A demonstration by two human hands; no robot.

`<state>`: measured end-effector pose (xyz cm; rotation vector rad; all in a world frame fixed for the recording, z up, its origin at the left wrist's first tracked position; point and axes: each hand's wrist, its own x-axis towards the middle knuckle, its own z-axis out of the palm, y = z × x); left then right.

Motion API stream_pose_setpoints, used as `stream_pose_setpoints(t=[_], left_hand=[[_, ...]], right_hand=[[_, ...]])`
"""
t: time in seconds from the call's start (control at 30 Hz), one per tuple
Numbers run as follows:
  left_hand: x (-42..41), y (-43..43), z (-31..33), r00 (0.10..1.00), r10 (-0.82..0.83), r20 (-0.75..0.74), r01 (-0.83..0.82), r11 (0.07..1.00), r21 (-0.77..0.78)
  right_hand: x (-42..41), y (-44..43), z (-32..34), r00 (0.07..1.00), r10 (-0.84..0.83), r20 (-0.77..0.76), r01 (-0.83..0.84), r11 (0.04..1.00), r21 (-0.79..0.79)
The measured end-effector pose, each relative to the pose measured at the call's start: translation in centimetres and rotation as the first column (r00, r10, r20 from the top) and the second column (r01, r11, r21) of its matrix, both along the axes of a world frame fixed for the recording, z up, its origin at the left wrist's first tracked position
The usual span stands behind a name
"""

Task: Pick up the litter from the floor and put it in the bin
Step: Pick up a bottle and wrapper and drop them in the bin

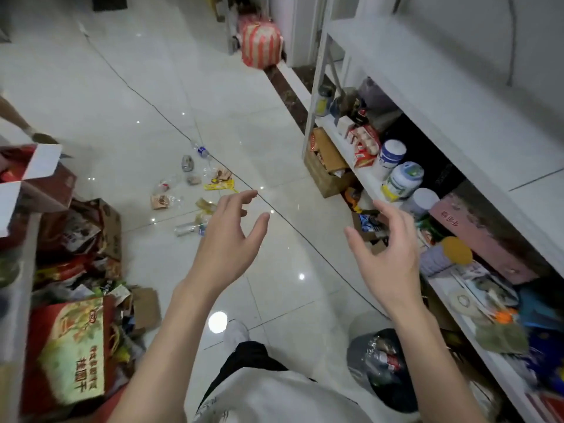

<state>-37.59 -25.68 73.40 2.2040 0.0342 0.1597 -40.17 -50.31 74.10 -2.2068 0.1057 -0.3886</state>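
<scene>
At our feet, low on the right of a glossy white tile floor [274, 285], the bin [355, 352] stands lined with a black bag. Crumpled plastic and wrappers lie inside it. It sits just beside our right forearm, at the foot of a white shelf unit [412, 71] crowded with jars, boxes and packets. To the left, a red gift box [70, 346] lies on a heap of cartons and bags. We hold both hands out over the bare tiles, and both are empty. The left hand [229, 239] shows its back to the camera, fingers relaxed and slightly spread. The right hand [387, 257] is equally loose-fingered, thumb apart, gripping nothing. The two hands are apart and touch no object. Beyond the left fingertips the litter [189, 190] lies scattered on the floor, well apart from the bin. Nearest us is a clear plastic bottle [187, 228] on its side. Farther out are a snack packet [160, 201] and a yellow wrapper [219, 186], with smaller scraps between them too blurred to name. Farthest of the scatter is a second bottle with a blue label [202, 151], lying by the dark tile joint. At the left edge another person's leg [15, 117] enters the picture. In the distance a red-and-white striped bag [261, 44] rests on the floor near a doorway.
</scene>
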Motion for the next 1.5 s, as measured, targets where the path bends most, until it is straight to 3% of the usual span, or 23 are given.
stream_pose_setpoints(t=[0.53,1.0,1.23,1.5], left_hand=[[9.3,21.1,-3.4,0.965,0.242,-0.099,-0.233,0.968,0.094],[26.4,25.2,-10.9,0.942,0.248,-0.226,-0.21,0.961,0.181],[34.7,25.8,-21.1,0.941,0.199,-0.274,-0.149,0.97,0.194],[38.4,26.9,-41.4,0.947,0.155,-0.28,-0.106,0.977,0.184]], right_hand=[[14.6,19.1,-3.3,0.961,0.209,-0.182,-0.213,0.977,-0.003],[31.9,23.9,-12.6,0.939,0.245,-0.243,-0.26,0.965,-0.033],[40.3,26.0,-23.2,0.911,0.276,-0.307,-0.297,0.955,-0.023],[42.9,28.9,-43.1,0.911,0.289,-0.294,-0.31,0.95,-0.026]])
